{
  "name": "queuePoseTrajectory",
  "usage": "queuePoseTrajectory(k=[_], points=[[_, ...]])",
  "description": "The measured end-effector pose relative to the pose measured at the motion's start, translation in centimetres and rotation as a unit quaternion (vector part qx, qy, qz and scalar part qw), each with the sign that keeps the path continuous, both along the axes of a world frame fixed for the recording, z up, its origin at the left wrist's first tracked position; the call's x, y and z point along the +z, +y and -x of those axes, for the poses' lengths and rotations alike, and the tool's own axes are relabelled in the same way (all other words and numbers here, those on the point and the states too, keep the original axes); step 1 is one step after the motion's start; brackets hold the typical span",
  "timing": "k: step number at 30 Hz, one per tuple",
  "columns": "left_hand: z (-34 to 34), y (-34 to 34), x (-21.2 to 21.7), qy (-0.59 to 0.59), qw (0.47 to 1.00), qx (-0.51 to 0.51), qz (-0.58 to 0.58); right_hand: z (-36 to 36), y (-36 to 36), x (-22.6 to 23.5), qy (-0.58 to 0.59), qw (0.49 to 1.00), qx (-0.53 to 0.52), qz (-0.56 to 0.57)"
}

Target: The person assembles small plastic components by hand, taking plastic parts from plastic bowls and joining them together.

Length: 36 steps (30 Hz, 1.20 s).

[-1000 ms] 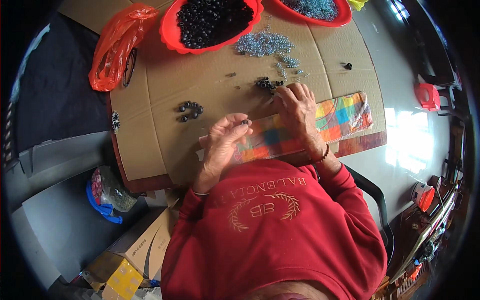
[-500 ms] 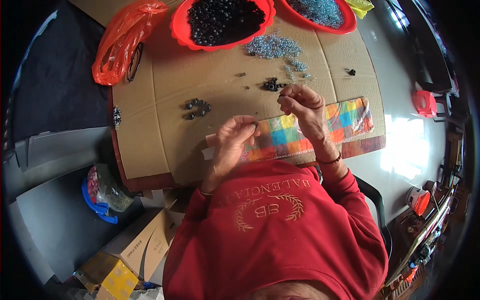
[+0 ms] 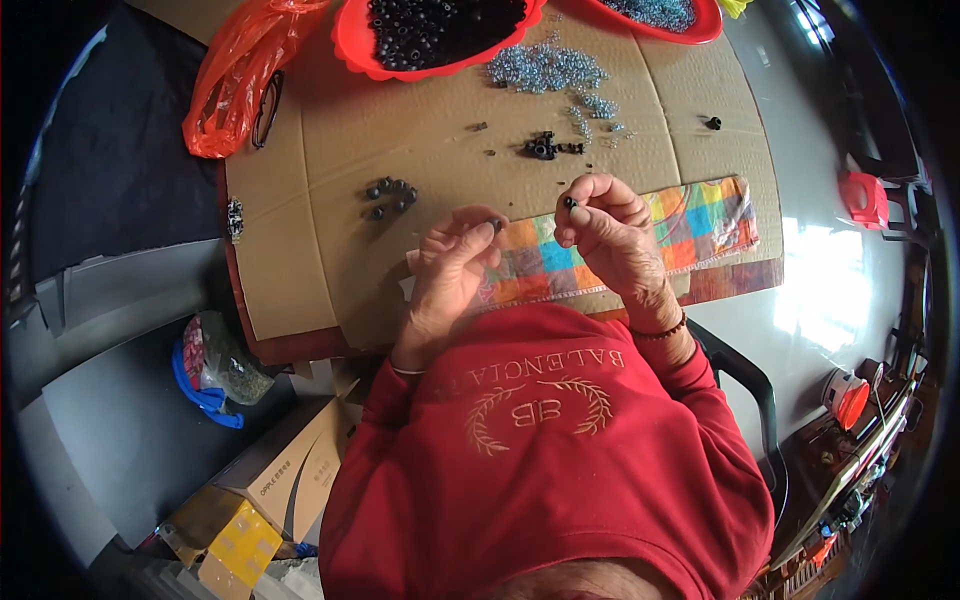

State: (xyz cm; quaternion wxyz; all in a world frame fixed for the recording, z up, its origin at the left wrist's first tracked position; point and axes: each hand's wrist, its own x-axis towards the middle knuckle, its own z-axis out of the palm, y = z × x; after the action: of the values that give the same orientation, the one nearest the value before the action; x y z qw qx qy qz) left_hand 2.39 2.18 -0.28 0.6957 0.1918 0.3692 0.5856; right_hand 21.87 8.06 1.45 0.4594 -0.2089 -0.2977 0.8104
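My left hand [image 3: 452, 262] pinches a small dark round piece [image 3: 495, 226] between thumb and forefinger, above the edge of a checked cloth [image 3: 560, 262]. In my right hand [image 3: 615, 238], thumb and fingertips close on a small black piece [image 3: 570, 202] with a shiny end. The two pieces are apart. Just beyond my right fingers, a cluster of small black parts [image 3: 545, 147] lies on the cardboard [image 3: 330, 270]. To the left of my left hand sits a loose group of black ring-like pieces [image 3: 403, 193].
At the far side stand a red scalloped bowl [image 3: 420, 75] of black pieces and a red dish [image 3: 690, 36] of bluish clear bits. A pile of clear bits [image 3: 545, 70] lies between. An orange plastic bag [image 3: 235, 90] and glasses [image 3: 268, 110] are far left. One black piece [image 3: 713, 123] lies right.
My right hand has drawn back from the black cluster toward me, the black piece in its fingers. My left hand has shifted slightly left and up, still pinching its piece.
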Motion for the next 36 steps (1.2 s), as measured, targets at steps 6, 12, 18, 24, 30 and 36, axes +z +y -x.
queuePoseTrajectory(k=[6, 12, 18, 24, 30, 36], points=[[-0.6, 0.9, 0.2, -0.042, 0.999, -0.015, -0.006, -0.4, 0.2, 0.2, -0.109, 0.993, -0.034, -0.024], [-1.9, 2.2, 0.6, -0.018, 0.999, -0.033, -0.012, -0.5, 1.2, -0.1, -0.506, 0.724, -0.2, -0.423], [-3.5, 1.8, -0.3, 0.191, 0.981, 0.004, 0.008, -1.4, 2.0, -2.7, -0.619, 0.583, -0.185, -0.492], [-3.9, 2.1, -0.3, 0.185, 0.983, 0.007, -0.005, -4.1, 4.6, -2.1, -0.632, 0.582, -0.262, -0.44], [-3.7, 2.1, -0.2, 0.204, 0.979, -0.001, -0.004, -3.4, 7.8, -1.8, -0.696, 0.487, -0.283, -0.445], [-3.7, 1.5, -0.3, 0.195, 0.981, -0.004, -0.009, -2.7, 8.3, -2.8, -0.742, 0.433, -0.218, -0.463]])
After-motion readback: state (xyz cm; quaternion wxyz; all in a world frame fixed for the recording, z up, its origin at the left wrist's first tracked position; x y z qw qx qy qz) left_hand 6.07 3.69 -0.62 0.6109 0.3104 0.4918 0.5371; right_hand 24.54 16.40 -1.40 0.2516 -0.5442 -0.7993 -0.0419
